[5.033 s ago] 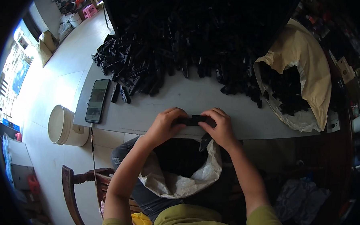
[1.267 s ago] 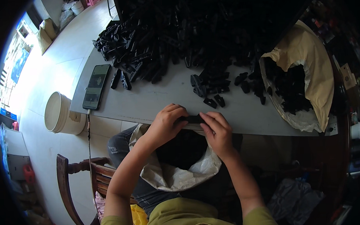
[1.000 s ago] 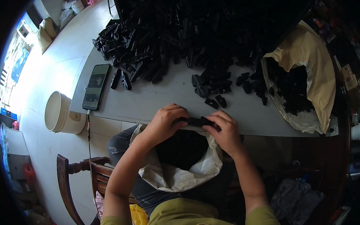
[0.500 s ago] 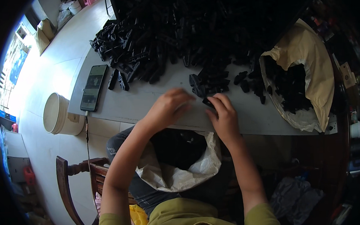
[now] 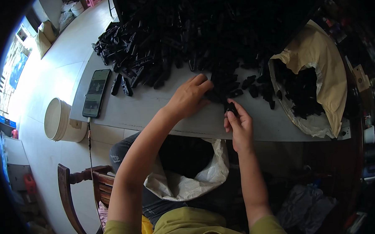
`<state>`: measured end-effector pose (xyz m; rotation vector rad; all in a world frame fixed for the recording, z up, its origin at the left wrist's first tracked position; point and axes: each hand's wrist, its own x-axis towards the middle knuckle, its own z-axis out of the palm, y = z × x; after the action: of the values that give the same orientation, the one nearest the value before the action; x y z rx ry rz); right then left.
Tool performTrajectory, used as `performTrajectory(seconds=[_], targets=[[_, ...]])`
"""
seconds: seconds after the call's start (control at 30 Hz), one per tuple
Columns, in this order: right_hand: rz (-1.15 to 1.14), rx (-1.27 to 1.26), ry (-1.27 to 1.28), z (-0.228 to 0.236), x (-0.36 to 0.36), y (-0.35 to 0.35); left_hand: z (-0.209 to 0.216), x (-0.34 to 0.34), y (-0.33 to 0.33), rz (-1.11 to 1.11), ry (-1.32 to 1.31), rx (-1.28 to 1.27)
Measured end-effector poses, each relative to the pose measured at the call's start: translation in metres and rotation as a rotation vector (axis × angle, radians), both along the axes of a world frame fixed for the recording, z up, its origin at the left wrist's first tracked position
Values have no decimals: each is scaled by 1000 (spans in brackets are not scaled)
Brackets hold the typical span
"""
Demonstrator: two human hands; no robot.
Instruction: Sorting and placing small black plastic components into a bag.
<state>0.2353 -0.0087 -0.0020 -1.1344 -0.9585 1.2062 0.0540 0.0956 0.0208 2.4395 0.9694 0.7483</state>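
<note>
Reaching w/ the left hand [image 5: 189, 99] into the small cluster of black plastic parts [image 5: 230, 85] near the tabletop's [image 5: 153, 106] front edge, fingers spread flat over them, not yet closing on any. The right hand [image 5: 238, 125] is pinching one small black part [image 5: 231, 109] between thumb and fingertips, just beside the cluster. Step in hand, as judged: picking pieces for pairing. Next move is calling for a firm grasp on a matching piece w/o scattering neighbours.
</note>
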Motion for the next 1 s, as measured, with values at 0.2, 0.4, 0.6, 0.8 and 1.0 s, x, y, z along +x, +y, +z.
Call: performTrajectory(seconds=[0.2,0.4,0.6,0.8,1.0], targets=[[-74,25,-204,-5,7,-10,-4,-31,-40,-25,-248,-152],[26,455,-929,4,-18,-3,-7,-39,-58,-11,-102,91],[89,437,-929,6,-14,1,-7,-48,-65,-60,-176,-114],[350,305,-1003,23,6,3,-17,-59,-57,-90,-226,-237],[356,409,-978,14,-13,1,-13,-56,-56,-137,-203,-265]])
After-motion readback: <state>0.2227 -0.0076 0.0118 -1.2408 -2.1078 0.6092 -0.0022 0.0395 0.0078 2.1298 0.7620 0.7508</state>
